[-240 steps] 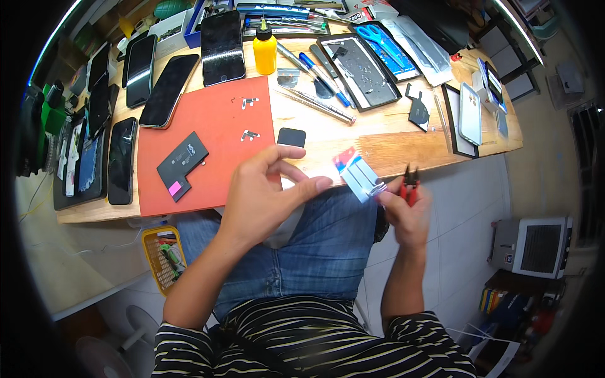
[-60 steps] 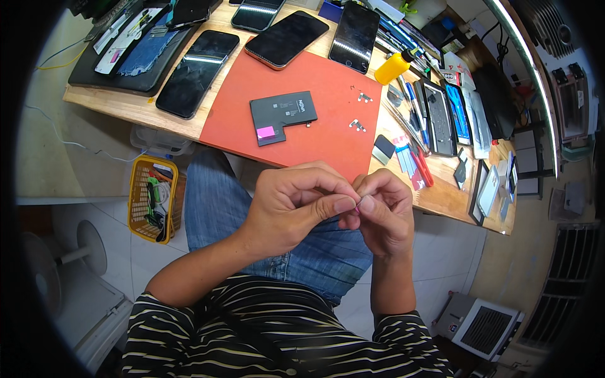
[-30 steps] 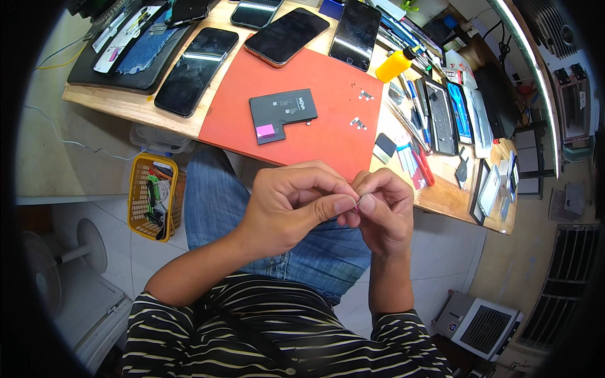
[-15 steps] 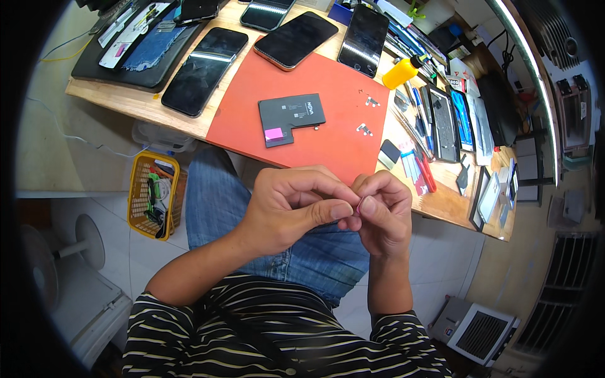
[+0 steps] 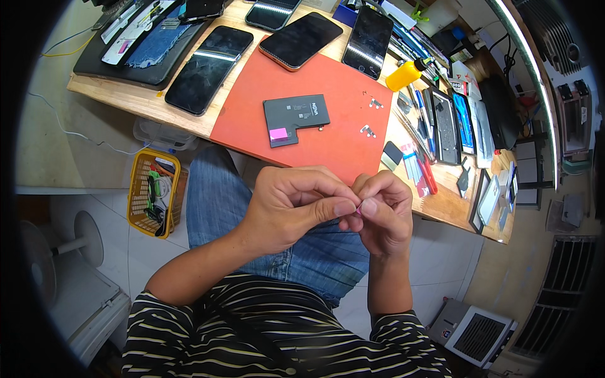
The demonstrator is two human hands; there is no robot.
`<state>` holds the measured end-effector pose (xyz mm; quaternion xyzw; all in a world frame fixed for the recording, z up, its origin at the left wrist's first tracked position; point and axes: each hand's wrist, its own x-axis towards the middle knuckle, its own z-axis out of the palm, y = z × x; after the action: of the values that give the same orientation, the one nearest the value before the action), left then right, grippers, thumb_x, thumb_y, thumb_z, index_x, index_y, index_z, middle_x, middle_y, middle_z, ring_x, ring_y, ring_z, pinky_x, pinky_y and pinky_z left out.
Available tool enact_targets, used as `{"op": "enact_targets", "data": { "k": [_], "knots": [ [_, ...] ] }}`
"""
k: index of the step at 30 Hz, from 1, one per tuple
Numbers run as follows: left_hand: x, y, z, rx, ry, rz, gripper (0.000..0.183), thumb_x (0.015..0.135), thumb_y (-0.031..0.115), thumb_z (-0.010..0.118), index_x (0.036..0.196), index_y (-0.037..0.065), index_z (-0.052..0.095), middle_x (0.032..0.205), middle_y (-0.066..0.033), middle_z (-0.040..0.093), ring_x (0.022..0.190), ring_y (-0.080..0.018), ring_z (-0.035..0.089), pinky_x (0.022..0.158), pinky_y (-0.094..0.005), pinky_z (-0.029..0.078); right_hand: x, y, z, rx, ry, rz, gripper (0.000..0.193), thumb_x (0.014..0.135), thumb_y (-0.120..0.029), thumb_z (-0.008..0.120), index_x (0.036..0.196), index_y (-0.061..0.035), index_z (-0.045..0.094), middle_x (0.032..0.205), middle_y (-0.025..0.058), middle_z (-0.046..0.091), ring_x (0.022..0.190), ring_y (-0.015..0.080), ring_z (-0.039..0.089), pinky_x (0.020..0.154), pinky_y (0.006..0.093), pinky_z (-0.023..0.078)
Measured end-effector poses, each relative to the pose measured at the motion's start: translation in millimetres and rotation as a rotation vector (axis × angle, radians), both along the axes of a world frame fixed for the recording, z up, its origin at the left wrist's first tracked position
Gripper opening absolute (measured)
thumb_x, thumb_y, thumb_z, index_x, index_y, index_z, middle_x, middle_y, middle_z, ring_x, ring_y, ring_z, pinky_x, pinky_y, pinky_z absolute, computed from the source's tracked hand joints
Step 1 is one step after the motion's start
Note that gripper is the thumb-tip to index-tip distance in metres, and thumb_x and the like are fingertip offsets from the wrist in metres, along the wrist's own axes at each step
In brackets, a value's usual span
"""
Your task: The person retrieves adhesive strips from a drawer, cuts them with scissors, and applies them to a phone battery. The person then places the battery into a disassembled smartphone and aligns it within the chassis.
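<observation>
Above my lap, just in front of the table edge, my left hand (image 5: 287, 211) and my right hand (image 5: 387, 214) meet at the fingertips. Thumbs and forefingers of both are closed in a pinch on a small pink piece (image 5: 359, 208), mostly hidden by the fingers; its kind cannot be made out. Beyond them, a black L-shaped phone battery (image 5: 297, 116) with a pink tab at one corner lies flat on the orange mat (image 5: 242, 120). Small metal brackets (image 5: 368, 131) rest at the mat's right side, apart from both hands.
Phones (image 5: 209, 69) lie along the mat's far and left sides. A yellow bottle (image 5: 405, 74) stands at its far right corner. Further right are red-handled pliers or tweezers (image 5: 428, 176), pens and phone frames (image 5: 444, 126). A yellow basket (image 5: 154, 195) sits below, left of my leg.
The table and its things have shifted very slightly to the right in view. Both hands keep the same pinch, with only a slight movement at the fingertips.
</observation>
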<state>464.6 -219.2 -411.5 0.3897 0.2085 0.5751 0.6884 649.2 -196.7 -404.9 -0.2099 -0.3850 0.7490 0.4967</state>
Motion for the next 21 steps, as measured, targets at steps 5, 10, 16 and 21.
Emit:
{"op": "enact_targets", "data": {
  "k": [5,10,16,21],
  "knots": [
    [1.0,-0.3,1.5,0.012,0.011,0.024,0.012,0.097,0.000,0.067,0.104,-0.009,0.070,0.094,-0.0155,0.072,0.085,-0.0177,0.073,0.074,-0.0263,0.059,0.3,0.2,0.7,0.001,-0.003,-0.015,0.009,0.092,0.005,0.066,0.099,0.0089,0.064,0.084,0.0176,0.066,0.067,0.0188,0.067,0.067,0.0349,0.063],
    [1.2,-1.9,4.1,0.023,0.052,0.051,0.012,0.098,0.002,0.067,0.104,-0.008,0.070,0.095,-0.0148,0.072,0.084,-0.0160,0.072,0.074,-0.0247,0.059,-2.4,-0.4,2.5,0.025,-0.020,-0.037,0.009,0.092,0.004,0.066,0.099,0.0087,0.064,0.083,0.0172,0.067,0.067,0.0184,0.067,0.065,0.0337,0.062],
    [-0.5,-1.6,5.6,0.006,0.039,0.048,0.014,0.096,0.002,0.070,0.104,-0.009,0.070,0.094,-0.0151,0.073,0.084,-0.0167,0.073,0.073,-0.0254,0.059,-5.1,-1.5,4.8,-0.003,-0.017,-0.054,0.008,0.092,0.004,0.065,0.098,0.0089,0.064,0.083,0.0172,0.067,0.066,0.0180,0.067,0.065,0.0331,0.061],
    [-2.6,0.6,3.2,-0.004,-0.001,0.008,0.013,0.095,0.001,0.070,0.104,-0.009,0.070,0.092,-0.0162,0.073,0.084,-0.0197,0.074,0.073,-0.0270,0.060,-5.5,-1.2,4.9,0.016,-0.013,-0.031,0.008,0.092,0.003,0.065,0.097,0.0088,0.064,0.083,0.0177,0.067,0.066,0.0181,0.067,0.065,0.0339,0.062]
  ]
}}
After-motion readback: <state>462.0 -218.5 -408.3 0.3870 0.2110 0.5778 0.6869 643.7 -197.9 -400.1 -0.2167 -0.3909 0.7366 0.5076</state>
